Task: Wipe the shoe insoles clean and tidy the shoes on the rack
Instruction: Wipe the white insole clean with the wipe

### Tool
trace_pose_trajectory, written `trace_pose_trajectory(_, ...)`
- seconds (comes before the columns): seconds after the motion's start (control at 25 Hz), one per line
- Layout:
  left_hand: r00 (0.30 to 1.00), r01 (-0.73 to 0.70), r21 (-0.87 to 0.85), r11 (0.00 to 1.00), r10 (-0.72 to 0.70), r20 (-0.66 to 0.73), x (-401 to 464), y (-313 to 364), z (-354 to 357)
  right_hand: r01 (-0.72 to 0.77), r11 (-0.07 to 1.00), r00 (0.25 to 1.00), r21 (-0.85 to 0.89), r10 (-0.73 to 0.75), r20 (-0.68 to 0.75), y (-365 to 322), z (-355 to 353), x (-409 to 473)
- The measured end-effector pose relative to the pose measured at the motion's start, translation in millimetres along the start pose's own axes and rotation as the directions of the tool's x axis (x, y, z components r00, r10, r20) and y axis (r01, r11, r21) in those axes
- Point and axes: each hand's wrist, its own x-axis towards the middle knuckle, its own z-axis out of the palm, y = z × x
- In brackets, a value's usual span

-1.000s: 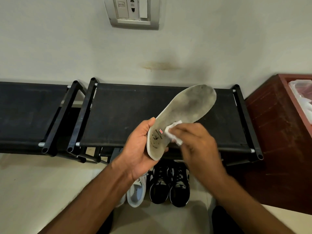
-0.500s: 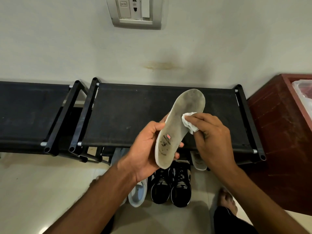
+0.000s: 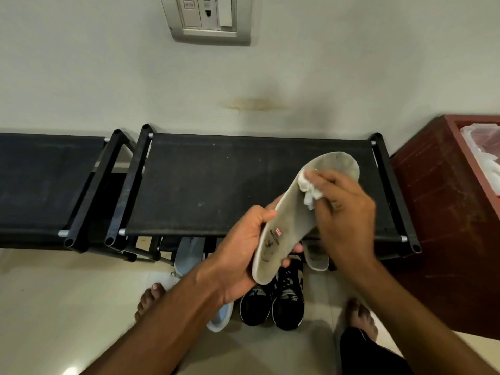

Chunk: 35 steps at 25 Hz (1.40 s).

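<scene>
Insole (image 3: 286,220) mid-wipe: our left hand (image 3: 243,250) clamps its heel, right hand (image 3: 343,212) fingers pinch the tissue (image 3: 308,189) near the toe at 1 o'clock. Grime remains; black sneakers (image 3: 273,301) at 6 o'clock sit off the rack (image 3: 216,185), untidied.

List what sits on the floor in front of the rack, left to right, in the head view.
Bare foot → pale shoe → pair of black sneakers → other bare foot.
</scene>
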Motion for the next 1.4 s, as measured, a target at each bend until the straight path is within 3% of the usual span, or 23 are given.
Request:
trace_pose_trajectory(0.12, 0.999, 0.028, 0.01, 1.0, -0.028, 0.03, -0.7, -5.3, 2.5, -0.087, 0.996, 0.995, -0.029, 0.085, -0.06, 7.0, -6.2, 5.0)
trace_pose_trajectory(0.32, 0.998, 0.033, 0.055, 0.998, -0.03, -0.057, 1.0, -1.9, -4.1, -0.102, 0.984, 0.992, 0.143, 0.091, 0.085, -13.8, 4.0, -13.6)
trace_pose_trajectory(0.4, 0.997, 0.014, 0.01, 1.0, -0.013, -0.076, 2.4, 2.9, -7.5, -0.094, 0.961, 0.984, 0.26, 0.05, 0.172, -25.7, 2.5, -21.3)
trace_pose_trajectory(0.52, 0.999, 0.009, -0.106, 0.994, -0.014, -0.042, 1.6, 11.7, -6.6, 0.036, 0.959, 0.967, 0.279, -0.104, 0.233, -35.4, -0.5, -30.4)
trace_pose_trajectory(0.64, 0.999, 0.033, -0.18, 0.983, -0.036, -0.012, -3.2, 18.3, -3.9, -0.005, 0.927, 0.958, 0.374, -0.102, 0.266, -35.9, -3.2, -29.0)
trace_pose_trajectory(0.88, 0.986, 0.111, -0.3, 0.948, -0.142, -0.084, -4.6, 21.7, -7.5, 0.111, 0.93, 0.927, 0.35, -0.223, 0.301, -43.0, 3.6, -34.3)
trace_pose_trajectory(1.0, 0.991, 0.093, -0.333, 0.938, -0.118, -0.056, -3.1, 17.9, -4.2, 0.28, 0.948, 0.916, 0.149, -0.31, 0.253, -36.5, 6.5, -36.9)
trace_pose_trajectory(1.08, 0.992, 0.079, -0.265, 0.961, -0.101, -0.071, -2.4, 12.5, -2.2, 0.227, 0.969, 0.943, 0.094, -0.243, 0.227, -21.0, 5.0, -29.7)
trace_pose_trajectory(1.24, 0.981, 0.125, -0.109, 0.986, -0.139, -0.137, -1.0, 5.8, 4.4, 0.064, 0.996, 0.998, -0.057, -0.063, 0.023, 6.6, -3.9, -3.7)
trace_pose_trajectory(1.32, 0.974, 0.124, -0.115, 0.986, -0.144, -0.178, 1.0, 5.0, 3.2, 0.05, 0.998, 0.997, 0.03, -0.052, 0.053, -9.0, 1.7, -12.3)
trace_pose_trajectory(1.4, 0.968, 0.122, -0.225, 0.967, -0.166, -0.187, 2.8, 7.2, -4.9, 0.063, 0.981, 0.975, 0.183, -0.1, 0.201, -32.1, 7.4, -29.0)
